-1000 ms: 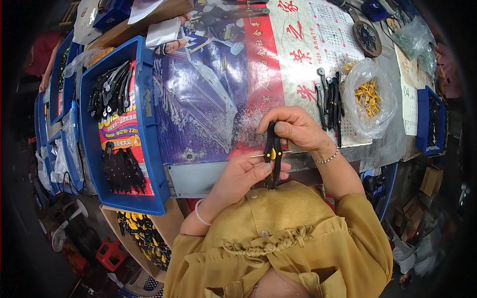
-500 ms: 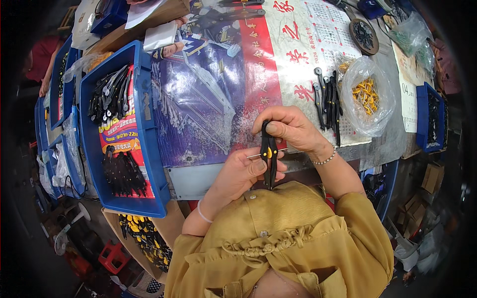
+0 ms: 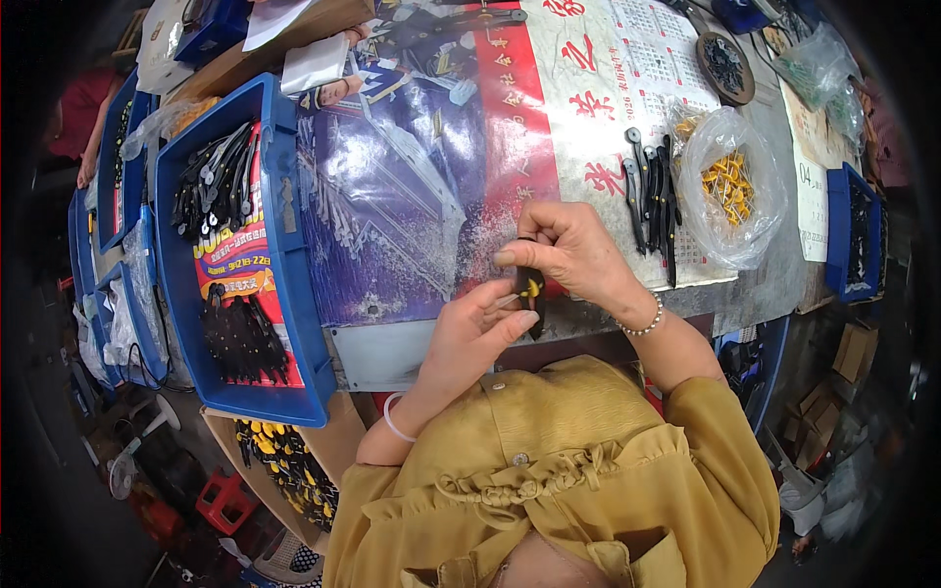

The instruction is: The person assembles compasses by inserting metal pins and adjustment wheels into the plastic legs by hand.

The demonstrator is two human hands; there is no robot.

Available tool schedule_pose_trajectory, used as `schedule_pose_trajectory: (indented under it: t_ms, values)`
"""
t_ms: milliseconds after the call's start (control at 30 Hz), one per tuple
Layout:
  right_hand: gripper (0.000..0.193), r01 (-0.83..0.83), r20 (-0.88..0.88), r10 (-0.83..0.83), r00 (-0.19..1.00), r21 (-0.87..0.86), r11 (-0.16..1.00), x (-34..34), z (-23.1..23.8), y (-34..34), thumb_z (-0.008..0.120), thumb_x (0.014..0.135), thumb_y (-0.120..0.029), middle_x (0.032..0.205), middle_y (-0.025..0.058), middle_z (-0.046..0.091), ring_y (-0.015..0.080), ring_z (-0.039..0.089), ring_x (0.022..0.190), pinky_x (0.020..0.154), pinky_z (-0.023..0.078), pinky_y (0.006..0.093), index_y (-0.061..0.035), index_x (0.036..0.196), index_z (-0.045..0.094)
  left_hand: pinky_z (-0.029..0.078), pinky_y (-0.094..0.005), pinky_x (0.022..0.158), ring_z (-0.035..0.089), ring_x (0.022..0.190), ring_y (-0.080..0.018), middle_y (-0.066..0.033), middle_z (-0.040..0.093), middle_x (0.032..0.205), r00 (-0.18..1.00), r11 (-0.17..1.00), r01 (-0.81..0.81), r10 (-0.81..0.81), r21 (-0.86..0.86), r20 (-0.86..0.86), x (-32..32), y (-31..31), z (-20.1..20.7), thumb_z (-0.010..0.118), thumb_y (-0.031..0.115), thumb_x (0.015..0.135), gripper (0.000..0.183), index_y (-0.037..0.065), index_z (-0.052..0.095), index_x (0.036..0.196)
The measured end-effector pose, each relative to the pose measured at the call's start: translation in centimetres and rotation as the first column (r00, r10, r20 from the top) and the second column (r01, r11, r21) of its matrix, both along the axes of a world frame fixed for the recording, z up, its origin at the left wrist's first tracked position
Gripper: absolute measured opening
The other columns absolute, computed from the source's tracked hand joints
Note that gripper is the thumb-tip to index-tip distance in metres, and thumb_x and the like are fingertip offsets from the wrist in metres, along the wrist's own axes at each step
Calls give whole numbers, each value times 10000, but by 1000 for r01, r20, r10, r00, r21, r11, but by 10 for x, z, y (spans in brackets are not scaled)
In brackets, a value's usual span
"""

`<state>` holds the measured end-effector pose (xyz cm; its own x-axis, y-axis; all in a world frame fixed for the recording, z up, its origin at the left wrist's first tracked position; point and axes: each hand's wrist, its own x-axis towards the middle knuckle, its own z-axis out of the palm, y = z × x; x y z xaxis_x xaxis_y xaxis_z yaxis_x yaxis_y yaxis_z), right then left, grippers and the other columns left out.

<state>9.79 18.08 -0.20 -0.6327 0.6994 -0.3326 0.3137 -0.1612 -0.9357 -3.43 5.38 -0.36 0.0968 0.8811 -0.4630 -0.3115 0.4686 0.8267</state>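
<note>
In front of my chest, a small black plier-like hand tool (image 3: 530,286) with yellow parts at its middle is held between both hands. My right hand (image 3: 573,257) pinches its far end between thumb and fingers. My left hand (image 3: 482,325) is closed on its near left side, thumb stretched along it. The tool is tilted and looks foreshortened, so its ends are partly hidden by my fingers. On the table to the right lie several black tool parts (image 3: 652,196), beside a clear plastic bag (image 3: 769,211) holding yellow pieces (image 3: 727,188).
A blue tray (image 3: 316,377) at the left holds black parts in two groups. Below it, a cardboard box (image 3: 343,416) holds black-and-yellow tools (image 3: 289,470). A round dish (image 3: 725,69) of small dark pieces sits at the back right, with another blue tray (image 3: 851,230) farther right.
The tool has tipped from showing its full length to a short, tilted view. My right hand has shifted slightly right; the thin metal rod by my left fingers no longer shows clearly.
</note>
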Motion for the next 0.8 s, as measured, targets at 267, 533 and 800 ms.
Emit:
schedule_pose_trajectory:
  t_ms: [267,533,800]
  values:
    - [309,83,-175,-106,979,-133,988,-5,-6,2,712,793,-230,509,-40,489,16,401,471,413,316,209,-32,619,552,476,-259,842,596,938,-133,-98,623,1017,931,990,37,14,-134,364,-2,8,-1,530,125,918,282,-31,521,1153]
    - [194,-166,-406,-83,910,-539,826,-1,2,9,631,863,-216,622,-47,551,0,442,502,433,325,159,-25,900,627,496,-330,858,611,961,-226,-132,620,1035,799,990,32,56,-136,599,-2,5,-6,554,197,908,378,-47,492,1189]
    - [307,-398,-630,-92,771,-590,703,10,-22,13,680,819,-249,651,-33,551,15,429,507,455,325,146,12,970,623,509,-378,855,615,955,-249,-159,572,1133,725,989,20,86,-146,684,3,4,-8,596,209,878,438,-63,475,1200]
